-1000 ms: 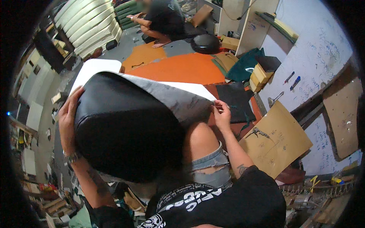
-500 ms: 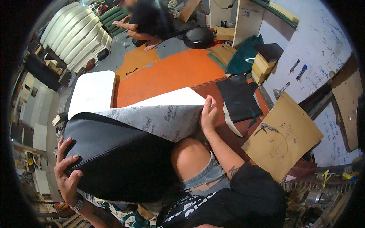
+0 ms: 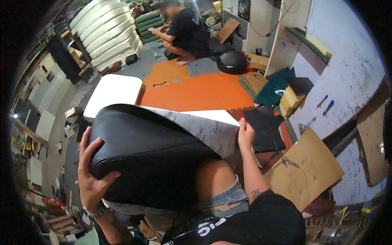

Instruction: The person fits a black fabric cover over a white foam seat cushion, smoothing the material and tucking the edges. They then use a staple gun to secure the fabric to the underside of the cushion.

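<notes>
A large black leather-like seat cover [image 3: 139,134], stitched along a seam, lies across my lap with its grey printed backing [image 3: 208,130] folded into view at the upper right. My left hand [image 3: 93,175] is cupped round its left end, thumb and fingers pressed on either side of the corner. The edge of the backing is pinched in my right hand [image 3: 246,136], at the far right end. Behind the cover a white panel [image 3: 212,116] shows in part. Farther left lies a white board with rounded corners [image 3: 112,92]. What is inside the cover is hidden.
Orange sheeting [image 3: 196,94] covers the floor ahead. A co-worker [image 3: 185,34] crouches beyond it, near stacked cream cushions [image 3: 108,34] and a round black cushion [image 3: 232,62]. An air blow gun [image 3: 289,162] lies on brown cardboard [image 3: 306,171] at right, beside a written-on wall [image 3: 347,81].
The view has shifted, so the surroundings sit farther right and lower. The cover's upper edge has risen and turned, showing more black surface and less grey backing. Both hands keep their holds.
</notes>
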Tool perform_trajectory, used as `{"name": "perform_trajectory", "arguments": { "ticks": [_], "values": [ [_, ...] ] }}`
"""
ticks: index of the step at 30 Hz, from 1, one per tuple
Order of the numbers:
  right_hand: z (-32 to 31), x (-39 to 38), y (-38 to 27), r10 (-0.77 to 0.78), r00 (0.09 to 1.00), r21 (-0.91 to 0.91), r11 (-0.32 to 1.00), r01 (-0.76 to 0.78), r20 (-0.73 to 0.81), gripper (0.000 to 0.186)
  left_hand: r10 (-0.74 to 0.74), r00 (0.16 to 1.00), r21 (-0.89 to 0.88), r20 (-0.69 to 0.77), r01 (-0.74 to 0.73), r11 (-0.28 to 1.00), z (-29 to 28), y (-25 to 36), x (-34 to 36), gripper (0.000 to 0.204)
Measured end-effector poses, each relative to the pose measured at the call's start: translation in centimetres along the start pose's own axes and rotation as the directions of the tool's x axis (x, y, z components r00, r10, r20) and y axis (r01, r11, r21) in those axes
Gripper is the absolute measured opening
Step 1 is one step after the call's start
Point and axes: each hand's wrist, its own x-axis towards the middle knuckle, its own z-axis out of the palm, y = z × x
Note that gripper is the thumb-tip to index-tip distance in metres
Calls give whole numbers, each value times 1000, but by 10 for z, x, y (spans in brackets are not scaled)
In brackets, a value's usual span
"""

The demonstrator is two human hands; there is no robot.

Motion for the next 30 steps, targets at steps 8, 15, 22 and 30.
{"name": "perform_trajectory", "arguments": {
  "ticks": [8,15,22,30],
  "values": [
    [-3,16,-6,-70,997,-92,993,71,10,73,66,998,82,-7,-65,994,0,-8,-10,101],
    [-6,34,28,-168,979,83,984,159,113,70,-102,993,-292,-63,79,953,9,-47,-68,126],
    [-24,29,-66,-99,977,-525,831,185,187,57,-210,968,-240,-138,173,955,25,-63,-82,84],
    [-69,-101,-291,-666,-39,-150,111,982,-745,60,-175,981,-226,-82,152,962,32,-71,-43,70]
  ]
}}
